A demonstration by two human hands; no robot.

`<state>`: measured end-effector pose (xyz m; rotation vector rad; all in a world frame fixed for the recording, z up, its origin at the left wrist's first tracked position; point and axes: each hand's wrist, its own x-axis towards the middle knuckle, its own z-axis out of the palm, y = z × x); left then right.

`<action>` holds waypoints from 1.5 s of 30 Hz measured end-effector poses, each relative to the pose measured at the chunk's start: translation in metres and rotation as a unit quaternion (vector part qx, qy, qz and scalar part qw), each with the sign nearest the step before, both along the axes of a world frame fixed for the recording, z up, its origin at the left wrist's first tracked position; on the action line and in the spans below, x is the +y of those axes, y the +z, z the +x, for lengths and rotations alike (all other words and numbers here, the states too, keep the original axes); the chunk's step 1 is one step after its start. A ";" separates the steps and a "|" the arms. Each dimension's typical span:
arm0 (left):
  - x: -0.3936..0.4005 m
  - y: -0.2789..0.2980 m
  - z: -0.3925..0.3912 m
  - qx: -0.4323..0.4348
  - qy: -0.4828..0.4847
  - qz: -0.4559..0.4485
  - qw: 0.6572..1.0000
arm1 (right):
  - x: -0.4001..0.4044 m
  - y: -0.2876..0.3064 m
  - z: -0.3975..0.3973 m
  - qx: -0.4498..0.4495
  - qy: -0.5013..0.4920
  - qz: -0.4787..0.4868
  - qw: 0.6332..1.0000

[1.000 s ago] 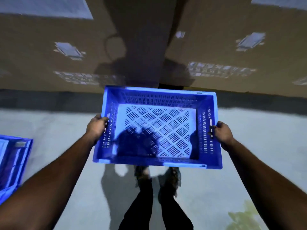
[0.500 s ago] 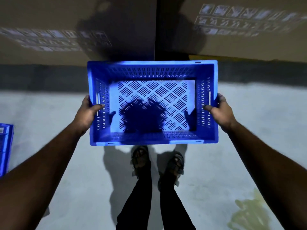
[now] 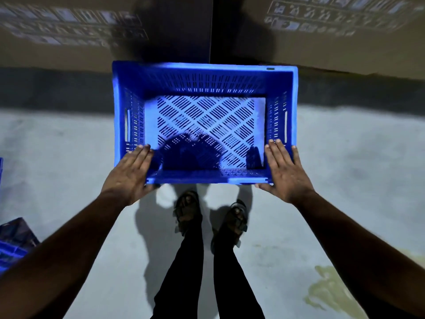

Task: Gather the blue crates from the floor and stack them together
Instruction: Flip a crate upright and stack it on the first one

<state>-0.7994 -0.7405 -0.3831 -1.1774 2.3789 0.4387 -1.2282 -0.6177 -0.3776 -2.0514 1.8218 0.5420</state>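
Floor (image 3: 69, 171) of pale concrete runs beneath you, with cardboard boxes (image 3: 345, 42) standing along its far edge. Between floor and boxes, right ahead of your feet, is the blue crate (image 3: 204, 84), open side up, its slatted bottom showing. Your left hand (image 3: 128, 173) lies flat at the crate's near left corner, fingers straight and spread over the rim. Your right hand (image 3: 285, 171) does likewise at the near right corner, fingers straight, gripping nothing. Another blue crate (image 3: 11, 247) peeks in at the left edge.
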 end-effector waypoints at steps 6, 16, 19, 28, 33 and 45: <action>0.004 -0.015 -0.011 0.082 0.045 0.046 0.994 | 0.004 -0.019 0.025 -0.074 -0.018 0.019 0.997; 0.020 -0.003 -0.013 0.060 0.113 -0.056 0.990 | 0.022 -0.014 0.040 -0.012 -0.082 -0.032 0.996; 0.018 -0.004 -0.005 0.030 0.144 -0.098 0.984 | 0.022 -0.011 0.033 0.048 -0.116 -0.070 0.990; 0.010 -0.019 0.006 0.062 0.140 -0.146 0.977 | 0.015 -0.030 0.016 0.015 -0.127 -0.128 0.983; 0.003 -0.026 0.010 0.077 0.152 -0.167 0.971 | 0.017 -0.036 0.018 -0.020 -0.168 -0.200 0.965; 0.029 -0.021 0.012 0.073 0.185 -0.157 0.967 | 0.025 -0.031 0.014 -0.026 -0.146 -0.196 0.969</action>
